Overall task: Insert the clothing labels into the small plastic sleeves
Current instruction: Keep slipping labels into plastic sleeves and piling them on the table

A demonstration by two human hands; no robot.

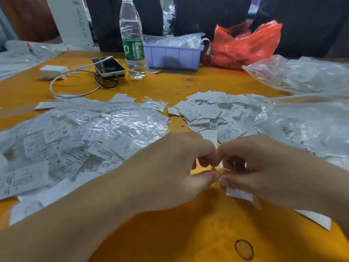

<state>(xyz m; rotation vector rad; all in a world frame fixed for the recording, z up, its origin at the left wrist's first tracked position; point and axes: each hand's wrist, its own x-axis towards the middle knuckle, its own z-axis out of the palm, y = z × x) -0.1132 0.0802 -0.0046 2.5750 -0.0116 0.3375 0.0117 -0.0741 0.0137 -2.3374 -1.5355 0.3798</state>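
Your left hand (181, 165) and right hand (251, 167) meet fingertip to fingertip, pinching one label (211, 138) and seemingly its sleeve. Left on the desk (170, 86), a big sleeved pile (81, 133) looks finished; beyond your hands, loose labels (209, 108) still wait.

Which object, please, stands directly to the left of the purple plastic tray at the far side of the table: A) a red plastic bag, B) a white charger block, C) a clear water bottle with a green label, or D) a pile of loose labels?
C: the water bottle stands upright just left of the purple tray, while the red bag lies on the tray's right.
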